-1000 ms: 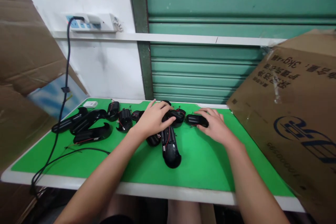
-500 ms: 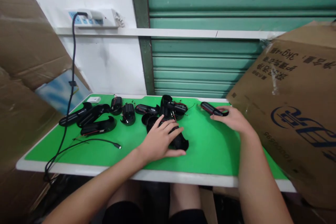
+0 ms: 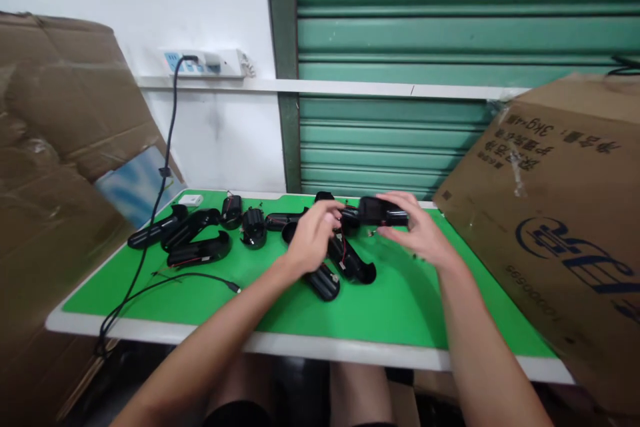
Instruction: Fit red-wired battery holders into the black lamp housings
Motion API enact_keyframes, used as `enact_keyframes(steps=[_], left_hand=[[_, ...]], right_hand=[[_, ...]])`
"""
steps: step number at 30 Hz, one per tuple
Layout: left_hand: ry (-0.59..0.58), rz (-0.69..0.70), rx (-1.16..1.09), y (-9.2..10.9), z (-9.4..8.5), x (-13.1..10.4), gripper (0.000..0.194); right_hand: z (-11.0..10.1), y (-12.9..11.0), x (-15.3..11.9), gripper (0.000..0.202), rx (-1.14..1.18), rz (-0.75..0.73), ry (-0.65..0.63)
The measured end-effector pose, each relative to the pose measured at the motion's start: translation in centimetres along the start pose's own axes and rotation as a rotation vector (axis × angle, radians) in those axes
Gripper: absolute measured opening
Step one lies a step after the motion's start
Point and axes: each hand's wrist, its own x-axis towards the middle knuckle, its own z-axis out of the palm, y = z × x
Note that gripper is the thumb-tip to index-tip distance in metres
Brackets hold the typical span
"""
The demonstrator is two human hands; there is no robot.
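My right hand (image 3: 420, 230) is closed around a black curved plastic housing (image 3: 374, 211), held above the right part of the green mat. My left hand (image 3: 313, 237) hovers over the middle cluster, its fingers partly bent and pointing toward the held housing, with nothing visible in them. Below and beside it lie a black housing with a red wire (image 3: 353, 263) and another rounded black housing (image 3: 324, 282). Several more pieces of this cluster are partly hidden behind my fingers.
Several black housings (image 3: 199, 250) lie on the left of the green mat (image 3: 210, 307). A black cable (image 3: 200, 275) runs from a wall power strip (image 3: 230, 63) onto the table. Cardboard boxes stand left (image 3: 55, 147) and right (image 3: 540, 167). A small white block (image 3: 191, 200) sits at the back.
My right hand has brought the black housing leftward, toward my left hand. My left hand has lifted and turned from lying spread over the cluster, uncovering pieces there. The view has shifted slightly.
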Motion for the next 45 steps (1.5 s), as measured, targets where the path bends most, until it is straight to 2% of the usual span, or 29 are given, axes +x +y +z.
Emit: enact_keyframes(steps=[1,3,4,6,9,11,14,17,20,22,25,28,32,34,37,39,41,43,45], left_hand=[[0.048,-0.14,-0.128,0.2,-0.6,0.9,0.061],[-0.001,-0.396,-0.289,0.5,-1.6,2.6,0.065],[-0.076,-0.475,-0.33,0.6,-2.0,3.4,0.067],[-0.182,-0.528,-0.351,0.4,-2.6,4.3,0.066],[-0.163,-0.529,-0.326,-0.1,-2.8,4.6,0.045],[-0.132,-0.538,-0.345,-0.4,-2.7,4.3,0.036],[-0.072,-0.548,-0.438,-0.7,-2.6,3.7,0.036],[0.034,-0.549,-0.548,-1.0,-2.7,3.1,0.046],[0.063,-0.537,-0.605,-1.0,-3.1,2.7,0.064],[0.059,-0.527,-0.625,-0.9,-3.3,2.6,0.07],[0.065,-0.496,-0.672,-0.7,-3.5,2.6,0.067],[0.094,-0.47,-0.73,-0.7,-3.1,2.5,0.065],[0.122,-0.438,-0.763,-0.9,-2.3,2.3,0.068],[0.075,-0.42,-0.742,-1.1,-2.3,2.2,0.069],[-0.03,-0.439,-0.756,-1.3,-3.4,2.2,0.07],[-0.134,-0.5,-0.85,-1.3,-4.4,2.4,0.076],[-0.271,-0.617,-0.938,-1.3,-5.3,2.6,0.079],[-0.341,-0.734,-0.956,-1.2,-5.7,2.7,0.063],[-0.369,-0.792,-0.935,-1.0,-5.8,2.6,0.046]], right_hand=[[0.5,-1.1,0.7,0.058,-0.024,-0.023,-0.067],[1.5,-2.8,2.3,0.055,-0.067,-0.041,-0.182],[2.0,-3.4,3.0,0.055,-0.082,-0.049,-0.224],[2.9,-4.1,4.3,0.058,-0.102,-0.068,-0.275],[4.1,-3.8,5.2,0.062,-0.115,-0.083,-0.28],[4.8,-3.3,5.1,0.067,-0.087,-0.076,-0.225],[5.7,-2.7,4.5,0.079,0.056,-0.011,-0.071],[5.9,-2.4,4.0,0.075,0.326,0.177,0.035],[5.4,-2.8,3.7,0.063,0.593,0.373,-0.025],[4.9,-3.1,3.6,0.064,0.68,0.425,-0.094],[4.5,-3.4,3.5,0.069,0.65,0.419,-0.161],[5.1,-3.5,3.4,0.072,0.577,0.439,-0.163],[6.2,-3.8,3.6,0.07,0.686,0.493,-0.146],[6.1,-4.0,3.6,0.068,0.773,0.494,-0.126],[5.3,-4.0,3.7,0.062,0.83,0.499,-0.079],[4.6,-3.9,3.7,0.06,0.831,0.503,-0.088],[4.0,-3.8,3.6,0.061,0.807,0.501,-0.153],[3.5,-4.0,3.5,0.061,0.735,0.486,-0.248],[3.1,-4.3,3.4,0.056,0.603,0.441,-0.292]])
